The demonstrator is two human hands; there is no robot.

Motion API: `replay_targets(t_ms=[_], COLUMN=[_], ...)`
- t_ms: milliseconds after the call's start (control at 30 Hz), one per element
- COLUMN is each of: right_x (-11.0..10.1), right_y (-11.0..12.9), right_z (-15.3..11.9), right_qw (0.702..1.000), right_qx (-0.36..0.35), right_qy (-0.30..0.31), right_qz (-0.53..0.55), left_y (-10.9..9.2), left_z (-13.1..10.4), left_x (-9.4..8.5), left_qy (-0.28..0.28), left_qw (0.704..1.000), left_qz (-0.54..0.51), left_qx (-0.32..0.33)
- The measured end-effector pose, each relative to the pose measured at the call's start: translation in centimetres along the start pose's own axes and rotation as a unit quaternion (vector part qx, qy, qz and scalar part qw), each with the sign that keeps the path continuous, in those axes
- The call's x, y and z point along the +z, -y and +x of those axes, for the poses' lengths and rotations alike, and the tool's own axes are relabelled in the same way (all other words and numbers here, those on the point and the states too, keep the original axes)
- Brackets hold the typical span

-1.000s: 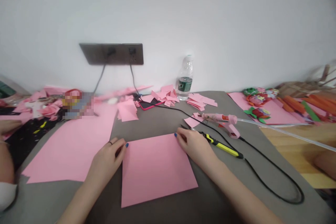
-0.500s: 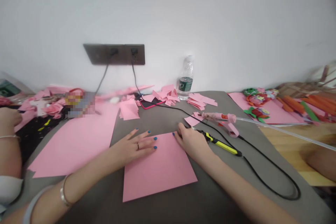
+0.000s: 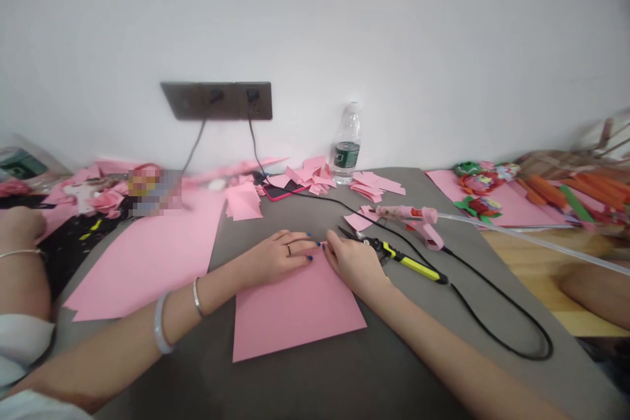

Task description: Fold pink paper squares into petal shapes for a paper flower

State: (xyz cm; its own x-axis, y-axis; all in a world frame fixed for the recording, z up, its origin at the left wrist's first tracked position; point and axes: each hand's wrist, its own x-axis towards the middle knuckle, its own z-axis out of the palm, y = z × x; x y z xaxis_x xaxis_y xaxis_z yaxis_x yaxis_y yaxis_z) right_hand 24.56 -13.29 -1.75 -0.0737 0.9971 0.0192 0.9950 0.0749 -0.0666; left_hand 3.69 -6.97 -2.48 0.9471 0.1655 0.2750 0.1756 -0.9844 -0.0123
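A pink paper sheet point(image 3: 298, 312) lies flat on the grey table in front of me. My left hand point(image 3: 280, 258) rests on its upper part, fingers stretched out to the right, a ring on one finger. At the sheet's top right corner, my right hand point(image 3: 355, 264) pinches the paper edge between thumb and curled fingers. The fingertips of both hands nearly meet. Just right of my right hand are yellow-and-black scissors point(image 3: 411, 265). Behind them lies a pink glue gun point(image 3: 418, 220) with a long clear stick.
Larger pink sheets point(image 3: 152, 262) lie at left, near another person's arm point(image 3: 22, 262). A water bottle point(image 3: 347, 147), a phone point(image 3: 285, 190) and paper pieces point(image 3: 245, 201) stand or lie by the wall. Paper flowers point(image 3: 480, 184) are at right, with another arm point(image 3: 595, 292).
My left hand has moved right and up along the sheet, towards my right hand. The view has shifted slightly. My right hand stays at the sheet's corner.
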Motion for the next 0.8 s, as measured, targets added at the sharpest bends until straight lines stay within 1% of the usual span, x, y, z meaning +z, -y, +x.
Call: replay_targets(t_ms=[67, 100, 133, 167, 200, 233, 267, 300, 333, 367, 433, 533, 667, 800], right_x=[-0.5, -0.8, -1.1, -1.4, -1.6, -1.6, -1.5, -1.1, -0.7, -0.1, 1.2, 2.4, 2.3, 1.8], right_y=[0.0, 0.1, 0.4, 0.8, 1.4, 2.0, 2.8, 3.6, 4.4, 5.1, 6.0, 6.2, 5.5, 5.3], right_z=[-0.5, -0.8, -1.2, -1.6, -1.9, -2.1, -2.2, -2.2, -2.0, -1.8, -1.4, -1.5, -2.6, -3.2], right_qw=[0.998, 0.992, 0.982, 0.962, 0.932, 0.898, 0.867, 0.843, 0.829, 0.825, 0.825, 0.831, 0.836, 0.832], right_qx=[-0.001, -0.018, -0.052, -0.109, -0.183, -0.26, -0.331, -0.393, -0.444, -0.479, -0.515, -0.521, -0.523, -0.537], right_qy=[-0.024, -0.037, -0.045, -0.044, -0.031, -0.003, 0.011, 0.014, 0.012, -0.001, -0.038, -0.061, -0.036, -0.013], right_qz=[0.063, 0.115, 0.179, 0.248, 0.311, 0.354, 0.372, 0.366, 0.339, 0.299, 0.228, 0.183, 0.16, 0.14], left_y=[0.3, 0.4, 0.5, 0.5, 0.5, 0.6, 0.6, 0.6, 0.6, 0.6, 0.7, 0.8, 0.8, 0.8], left_z=[-0.3, -0.5, -0.5, -0.6, -0.6, -0.5, -0.5, -0.4, -0.3, -0.3, -0.2, -0.2, -0.4, -0.5], left_x=[0.5, 0.6, 0.6, 0.6, 0.6, 0.5, 0.5, 0.4, 0.4, 0.4, 0.5, 0.6, 0.9, 1.0], left_qy=[0.018, 0.027, 0.035, 0.042, 0.05, 0.06, 0.072, 0.086, 0.101, 0.116, 0.137, 0.139, 0.11, 0.1], left_qw=[1.0, 0.999, 0.998, 0.996, 0.995, 0.993, 0.991, 0.989, 0.987, 0.986, 0.983, 0.985, 0.99, 0.992], left_qz=[-0.024, -0.039, -0.055, -0.069, -0.082, -0.092, -0.1, -0.105, -0.106, -0.105, -0.097, -0.084, -0.069, -0.067], left_qx=[-0.001, -0.011, -0.022, -0.033, -0.041, -0.047, -0.051, -0.054, -0.058, -0.062, -0.066, -0.064, -0.05, -0.045])
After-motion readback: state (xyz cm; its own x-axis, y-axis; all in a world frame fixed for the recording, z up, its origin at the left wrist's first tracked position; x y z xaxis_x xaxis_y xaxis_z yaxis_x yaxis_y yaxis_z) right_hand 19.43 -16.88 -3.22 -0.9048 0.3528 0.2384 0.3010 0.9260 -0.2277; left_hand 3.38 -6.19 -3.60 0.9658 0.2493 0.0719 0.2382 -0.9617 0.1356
